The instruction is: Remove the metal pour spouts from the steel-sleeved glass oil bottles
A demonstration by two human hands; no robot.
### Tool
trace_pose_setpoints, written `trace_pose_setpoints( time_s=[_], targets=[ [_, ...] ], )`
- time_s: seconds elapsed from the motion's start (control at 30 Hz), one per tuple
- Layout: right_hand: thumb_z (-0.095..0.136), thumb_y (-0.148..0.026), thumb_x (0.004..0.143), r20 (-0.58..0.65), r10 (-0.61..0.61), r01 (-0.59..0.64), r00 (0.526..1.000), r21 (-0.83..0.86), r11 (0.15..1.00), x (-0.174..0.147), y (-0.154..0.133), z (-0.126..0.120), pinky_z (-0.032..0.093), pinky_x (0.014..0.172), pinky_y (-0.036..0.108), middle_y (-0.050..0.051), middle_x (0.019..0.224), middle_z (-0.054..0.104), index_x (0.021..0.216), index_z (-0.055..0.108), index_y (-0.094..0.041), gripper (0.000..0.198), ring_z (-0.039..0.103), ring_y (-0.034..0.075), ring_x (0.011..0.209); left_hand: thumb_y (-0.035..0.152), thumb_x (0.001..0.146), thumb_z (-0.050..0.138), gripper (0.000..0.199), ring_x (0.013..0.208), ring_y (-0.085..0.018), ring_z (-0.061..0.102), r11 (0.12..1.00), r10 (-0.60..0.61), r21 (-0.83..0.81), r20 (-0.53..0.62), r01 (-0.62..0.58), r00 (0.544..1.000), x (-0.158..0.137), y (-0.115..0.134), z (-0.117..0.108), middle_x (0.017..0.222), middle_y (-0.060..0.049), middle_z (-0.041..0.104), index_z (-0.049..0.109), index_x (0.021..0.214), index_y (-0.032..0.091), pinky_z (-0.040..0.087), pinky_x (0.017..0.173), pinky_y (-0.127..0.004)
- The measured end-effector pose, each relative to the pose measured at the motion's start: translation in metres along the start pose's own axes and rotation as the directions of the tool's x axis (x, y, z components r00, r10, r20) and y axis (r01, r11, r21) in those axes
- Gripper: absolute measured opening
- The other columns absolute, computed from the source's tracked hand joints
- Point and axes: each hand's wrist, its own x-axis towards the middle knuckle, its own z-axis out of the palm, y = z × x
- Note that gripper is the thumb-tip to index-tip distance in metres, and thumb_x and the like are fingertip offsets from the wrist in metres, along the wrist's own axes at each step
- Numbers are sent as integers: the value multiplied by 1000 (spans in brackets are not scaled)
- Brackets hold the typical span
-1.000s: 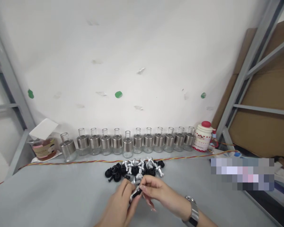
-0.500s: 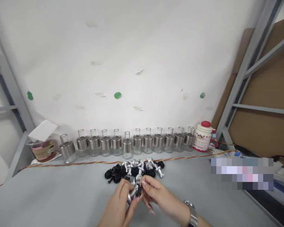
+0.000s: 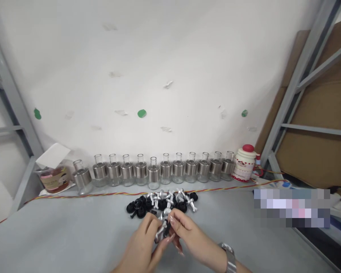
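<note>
My left hand [image 3: 140,244] is closed around a silver pour spout [image 3: 161,229], low in the middle of the view. The fingertips of my right hand [image 3: 184,229], which wears a metal watch, pinch a small black stopper part [image 3: 167,228] against the spout. Fingers hide much of both pieces, so how far they are joined cannot be seen. Just beyond my hands lies a pile of loose parts: black stoppers [image 3: 141,211] mostly on the left and silver spouts [image 3: 170,196] mostly in the middle and right.
A row of glass bottles [image 3: 141,170] with metal sleeves stands along the wall. A twisted red-yellow wire [image 3: 102,195] runs in front. At the left is a labelled plastic tub [image 3: 55,181]; at the right, a white jar [image 3: 243,167] with a red lid. Grey metal posts [image 3: 275,132] flank the table.
My right fingers have shifted slightly around the black part, and the spout has turned a little in my left hand. The camera view has moved slightly.
</note>
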Motion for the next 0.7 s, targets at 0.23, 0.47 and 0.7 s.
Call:
trace_pose_setpoints(
  time_s=[0.23, 0.47, 0.7],
  targets=[
    [31, -49, 86, -64, -10, -2, 998, -188, 982, -6, -3, 6, 26, 38, 16, -9, 51, 36, 74, 37, -20, 32, 32, 6, 41, 27, 84, 40, 11, 70, -15, 53, 999, 29, 40, -39, -27, 999, -1, 2, 3, 83, -4, 48, 43, 91, 20, 48, 64, -27],
    [29, -51, 85, -50, -11, -1, 999, -222, 975, -7, -4, 6, 26, 39, 17, -9, 49, 34, 76, 38, -21, 32, 32, 7, 40, 28, 84, 39, 11, 68, -14, 54, 999, 10, 41, -89, -6, 996, 1, 2, 3, 82, -4, 49, 45, 90, 20, 48, 61, -27],
    [28, -49, 86, -49, -18, 6, 999, -223, 975, -7, -4, 5, 27, 39, 18, -9, 50, 36, 78, 38, -21, 31, 33, 7, 40, 29, 83, 41, 13, 67, -15, 54, 998, 13, 63, -77, -8, 997, 0, -1, 6, 81, -3, 49, 46, 90, 20, 48, 62, -27]
  ],
)
